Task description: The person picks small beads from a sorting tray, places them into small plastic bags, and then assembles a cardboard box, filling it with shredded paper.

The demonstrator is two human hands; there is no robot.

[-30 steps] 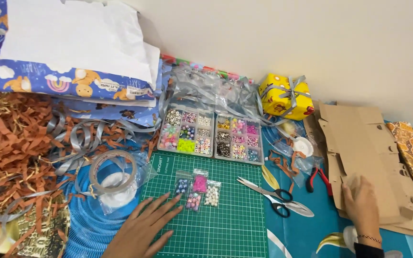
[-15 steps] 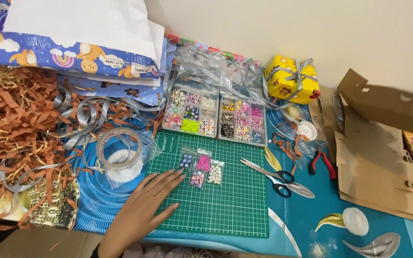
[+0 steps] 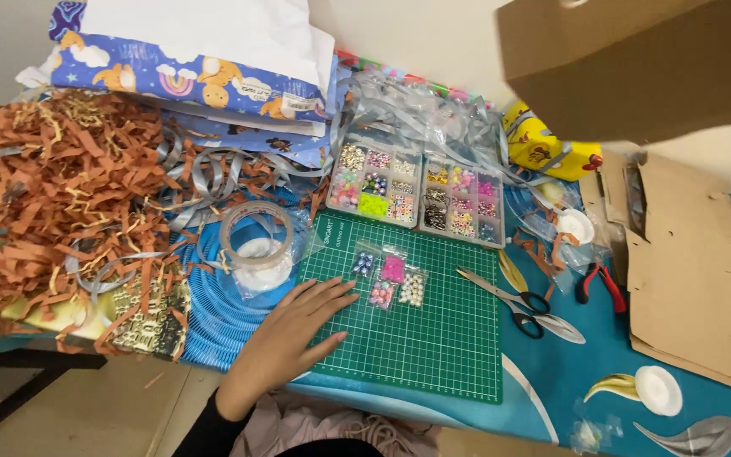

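Note:
My left hand lies flat, fingers apart, on the left edge of a green cutting mat. Just beyond its fingertips are several small clear bags of beads. A brown cardboard box hangs in the air at the top right, close to the camera. My right hand is out of view, so what holds the box is hidden. Two clear bead organisers sit at the mat's far edge.
Scissors lie at the mat's right edge, red-handled pliers beyond them. Flattened cardboard covers the right side. A tape roll, silver ribbon and brown shredded paper crowd the left. A yellow gift box and folded wrapping paper sit at the back.
The cardboard box has risen off the flat cardboard on the right to the top right, close to the camera. My right hand has left the view. My left hand stays on the mat.

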